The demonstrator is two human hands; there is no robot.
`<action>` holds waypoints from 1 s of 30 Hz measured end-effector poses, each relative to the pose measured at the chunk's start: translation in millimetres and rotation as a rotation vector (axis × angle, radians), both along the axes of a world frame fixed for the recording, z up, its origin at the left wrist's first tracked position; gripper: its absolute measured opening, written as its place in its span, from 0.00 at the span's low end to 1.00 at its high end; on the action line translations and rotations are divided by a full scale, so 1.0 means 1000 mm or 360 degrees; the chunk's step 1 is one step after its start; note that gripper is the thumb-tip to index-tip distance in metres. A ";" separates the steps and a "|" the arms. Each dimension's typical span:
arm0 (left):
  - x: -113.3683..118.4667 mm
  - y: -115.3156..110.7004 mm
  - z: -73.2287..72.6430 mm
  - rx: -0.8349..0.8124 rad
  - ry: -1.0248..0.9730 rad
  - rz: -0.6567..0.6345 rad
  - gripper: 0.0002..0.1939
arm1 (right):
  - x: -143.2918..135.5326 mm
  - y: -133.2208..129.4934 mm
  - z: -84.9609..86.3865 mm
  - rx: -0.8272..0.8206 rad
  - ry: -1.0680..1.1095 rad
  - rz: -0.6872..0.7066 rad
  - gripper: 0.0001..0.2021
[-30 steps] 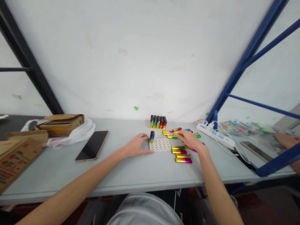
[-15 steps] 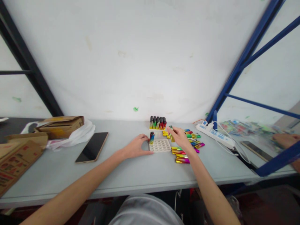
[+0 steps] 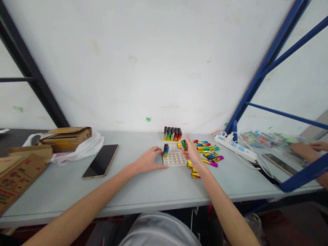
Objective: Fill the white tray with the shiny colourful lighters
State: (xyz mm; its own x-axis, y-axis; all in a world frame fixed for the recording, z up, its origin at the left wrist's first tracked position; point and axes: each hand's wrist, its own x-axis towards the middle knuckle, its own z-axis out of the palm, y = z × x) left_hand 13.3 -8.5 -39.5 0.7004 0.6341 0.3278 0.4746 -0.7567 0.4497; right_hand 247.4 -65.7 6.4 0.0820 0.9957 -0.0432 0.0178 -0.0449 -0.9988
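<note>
My left hand curves around the left end of a white tray with rows of round holes, thumb at the near corner and fingers at the far one. A lighter with a blue, shiny body and black top stands upright at the tray's far left corner. Above the tray's right side, my right hand is closed on a green lighter, partly hidden by the fingers. Several shiny multicoloured lighters lie flat to the right of the tray, some of them behind my right hand and forearm.
Behind the tray, a block of upright black-topped lighters stands near the wall. A phone and cardboard boxes are to the left. A power strip with cables lies right, beside a blue frame post. Another person's hands work beyond it.
My right hand has shifted slightly left and turned, tilting the green lighter's end toward me over the tray. My left hand stays at the tray. The other person's hands have moved left.
</note>
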 end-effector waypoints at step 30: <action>0.000 -0.001 0.002 -0.0020 0.0015 -0.0012 0.32 | -0.006 0.001 -0.011 -0.0026 -0.0130 -0.0019 0.26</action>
State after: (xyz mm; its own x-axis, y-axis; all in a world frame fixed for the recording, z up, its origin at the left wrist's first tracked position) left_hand 13.7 -9.6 -37.6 0.7080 0.6328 0.3135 0.4731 -0.7546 0.4548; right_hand 241.2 -64.6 -4.3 0.0980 0.9938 -0.0518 0.0988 -0.0616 -0.9932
